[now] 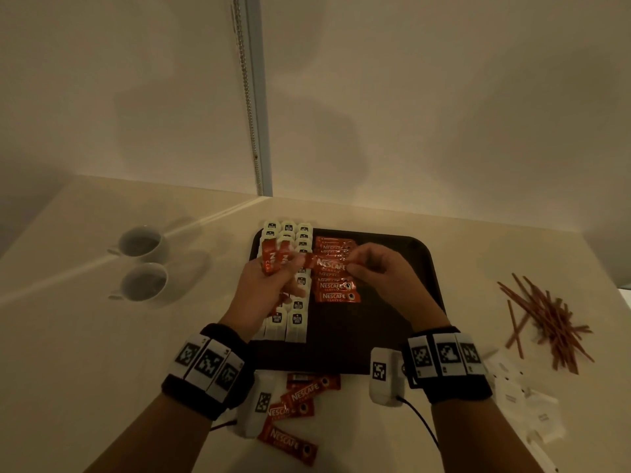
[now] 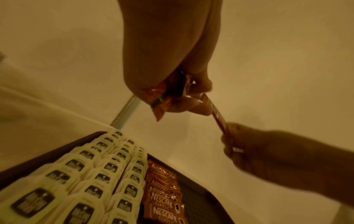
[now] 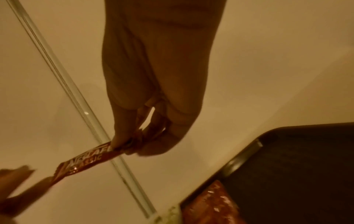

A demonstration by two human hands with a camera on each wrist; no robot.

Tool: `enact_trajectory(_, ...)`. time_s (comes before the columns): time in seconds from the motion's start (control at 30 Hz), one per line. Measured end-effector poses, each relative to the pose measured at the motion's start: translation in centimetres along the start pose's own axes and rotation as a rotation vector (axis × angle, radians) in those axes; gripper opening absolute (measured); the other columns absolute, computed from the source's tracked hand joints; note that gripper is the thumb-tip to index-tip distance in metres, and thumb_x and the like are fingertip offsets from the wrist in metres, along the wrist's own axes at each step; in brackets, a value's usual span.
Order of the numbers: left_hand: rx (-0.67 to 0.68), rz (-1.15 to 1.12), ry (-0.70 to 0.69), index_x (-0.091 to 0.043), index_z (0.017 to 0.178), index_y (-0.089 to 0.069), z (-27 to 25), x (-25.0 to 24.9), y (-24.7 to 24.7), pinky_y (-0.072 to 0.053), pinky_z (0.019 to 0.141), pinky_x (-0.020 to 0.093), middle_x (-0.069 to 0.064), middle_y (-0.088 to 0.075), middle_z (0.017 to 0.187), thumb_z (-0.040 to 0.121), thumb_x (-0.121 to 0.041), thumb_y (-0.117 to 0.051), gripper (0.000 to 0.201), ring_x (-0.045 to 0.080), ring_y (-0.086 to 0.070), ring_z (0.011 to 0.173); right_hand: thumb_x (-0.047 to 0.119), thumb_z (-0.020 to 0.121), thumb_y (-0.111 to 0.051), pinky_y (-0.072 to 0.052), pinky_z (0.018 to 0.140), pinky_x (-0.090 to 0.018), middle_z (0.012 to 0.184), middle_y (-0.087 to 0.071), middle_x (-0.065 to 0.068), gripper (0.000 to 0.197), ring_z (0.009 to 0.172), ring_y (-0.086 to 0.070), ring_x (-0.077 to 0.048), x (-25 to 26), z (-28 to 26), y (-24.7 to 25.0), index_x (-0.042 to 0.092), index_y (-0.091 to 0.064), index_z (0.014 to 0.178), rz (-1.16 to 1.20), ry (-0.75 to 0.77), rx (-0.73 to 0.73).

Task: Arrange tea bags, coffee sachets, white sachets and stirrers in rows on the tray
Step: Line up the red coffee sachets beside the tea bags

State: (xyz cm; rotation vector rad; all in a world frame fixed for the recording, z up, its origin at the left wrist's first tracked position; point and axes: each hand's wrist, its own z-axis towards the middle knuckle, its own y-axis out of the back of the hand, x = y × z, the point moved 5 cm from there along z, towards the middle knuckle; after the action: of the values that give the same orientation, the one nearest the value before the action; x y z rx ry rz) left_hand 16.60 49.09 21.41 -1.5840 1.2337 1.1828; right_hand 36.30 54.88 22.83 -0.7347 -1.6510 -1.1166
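Pinching one red foil coffee sachet (image 1: 327, 264) between them, both hands' fingers (image 3: 122, 136) hover above the dark tray (image 1: 423, 268). Left hand (image 1: 269, 285) also grips spare sachets (image 1: 275, 259).

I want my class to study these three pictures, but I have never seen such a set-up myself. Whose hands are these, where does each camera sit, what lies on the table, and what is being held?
No machine here: a person works bare-handed, wearing cameras on the head and on each wrist. The head view looks down at a dark tray with rows of tea bags and a row of coffee sachets. Beside it lie two cups, stirrers, white sachets and loose coffee sachets. The left hand grips a bunch of sachets; the right hand pinches one sachet drawn from it. The wrist views show those grips from below.
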Motion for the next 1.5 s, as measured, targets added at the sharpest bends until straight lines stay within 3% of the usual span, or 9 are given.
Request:
enact_trajectory(0.1,-0.099,-0.054,0.091,-0.011,0.095,-0.06,0.4,1.2,1.9,-0.033,0.04,0.022,-0.008,-0.041,0.05,0.094,-0.038,-0.054,0.027,0.011,-0.042,0.045,0.013,0.084,-0.066,-0.049,0.075,-0.022,0.096,-0.065,0.004,0.008,0.09,-0.063,-0.008,-4.5,0.2,0.6,0.02,-0.061,0.086,-0.156,-0.131,-0.019)
enact_trajectory(0.23,-0.098,-0.214,0.174,-0.018,0.085,-0.053,0.5,1.5,2.5,-0.03,0.039,0.02,-0.005,-0.037,0.052,0.095,-0.022,-0.052,0.011,0.008,-0.032,0.039,0.013,0.08,-0.07,-0.049,0.084,-0.024,0.095,-0.062,0.01,0.014,0.089,-0.057,-0.004,-10.0,0.0,-0.2,0.023,-0.062,0.085,-0.289,-0.315,0.015)
enact_trajectory(0.33,-0.088,-0.218,0.176,-0.017,0.089,-0.054,0.4,1.6,2.5,-0.031,0.039,0.02,-0.007,-0.038,0.05,0.095,-0.018,-0.052,0.007,0.008,-0.032,0.039,0.01,0.081,-0.07,-0.044,0.07,-0.015,0.093,-0.058,0.011,0.014,0.082,-0.053,0.0,-12.0,0.2,-0.9,0.019,-0.062,0.087,-0.26,-0.385,-0.013)
enact_trajectory(0.47,-0.102,-0.207,0.172,-0.016,0.09,-0.056,0.4,1.7,2.9,-0.032,0.039,0.019,-0.007,-0.039,0.051,0.096,-0.017,-0.051,0.008,0.008,-0.033,0.039,0.008,0.081,-0.069,-0.038,0.076,-0.014,0.09,-0.055,0.016,0.015,0.086,-0.05,0.001,-12.6,0.7,-1.2,0.02,-0.063,0.087,-0.263,-0.344,-0.083)
enact_trajectory(0.87,-0.135,-0.232,0.19,-0.014,0.09,-0.054,0.2,1.7,3.6,-0.032,0.039,0.018,-0.004,-0.041,0.053,0.096,-0.014,-0.048,0.009,0.009,-0.035,0.04,0.015,0.081,-0.069,-0.044,0.097,-0.033,0.113,-0.056,0.001,0.016,0.107,-0.052,-0.013,-13.1,2.1,-2.1,0.023,-0.062,0.092,-0.372,-0.297,-0.166)
enact_trajectory(1.03,-0.125,-0.233,0.218,-0.014,0.084,-0.044,0.3,2.0,3.6,-0.036,0.042,0.022,0.002,-0.049,0.061,0.094,-0.009,-0.042,0.012,0.014,-0.041,0.044,0.016,0.081,-0.069,-0.044,0.095,-0.03,0.111,-0.055,0.001,0.016,0.105,-0.053,-0.013,-13.1,2.2,-2.1,0.023,-0.061,0.093,-0.411,-0.286,-0.172)
enact_trajectory(1.17,-0.098,-0.273,0.253,-0.007,0.095,-0.052,0.0,2.0,2.8,-0.047,0.045,0.022,0.01,-0.06,0.076,0.097,-0.011,-0.044,0.009,0.017,-0.059,0.057,0.018,0.081,-0.07,-0.045,0.096,-0.031,0.108,-0.053,0.003,0.016,0.103,-0.053,-0.012,-13.0,2.4,-2.2,0.022,-0.061,0.094,-0.432,-0.288,-0.177)
enact_trajectory(1.37,-0.084,-0.295,0.27,-0.011,0.107,-0.058,-0.1,2.4,2.0,-0.056,0.055,0.027,0.008,-0.065,0.09,0.097,-0.016,-0.051,0.013,0.023,-0.065,0.079,0.017,0.081,-0.071,-0.046,0.095,-0.032,0.104,-0.051,0.004,0.017,0.099,-0.053,-0.012,-12.9,2.3,-2.2,0.018,-0.061,0.095,-0.434,-0.282,-0.199)
enact_trajectory(1.5,-0.089,-0.153,0.221,-0.01,0.11,-0.06,0.1,2.8,2.0,-0.044,0.044,0.022,-0.005,-0.066,0.064,0.094,-0.02,-0.057,0.02,0.012,-0.055,0.052,0.024,0.083,-0.068,-0.049,0.094,-0.036,0.104,-0.053,0.004,0.012,0.096,-0.054,-0.011,-11.4,2.4,-2.2,0.021,-0.059,0.092,-0.379,-0.236,-0.232)
